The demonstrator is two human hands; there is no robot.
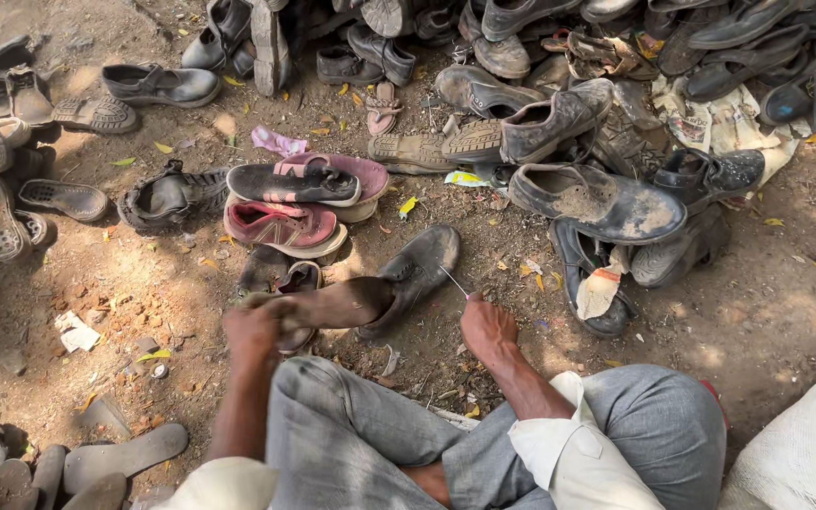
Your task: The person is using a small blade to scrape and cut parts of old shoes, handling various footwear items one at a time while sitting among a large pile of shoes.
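Grey-trousered knees sit closest; beyond them my left hand clamps the brown sole, its length running rightward toward the black shoe. Right hand, pinched shut on a thread, sits just right.

The left hand grips a worn dark leather shoe by its heel, while the right hand pulls a thin pale thread taut above the dirt ground.
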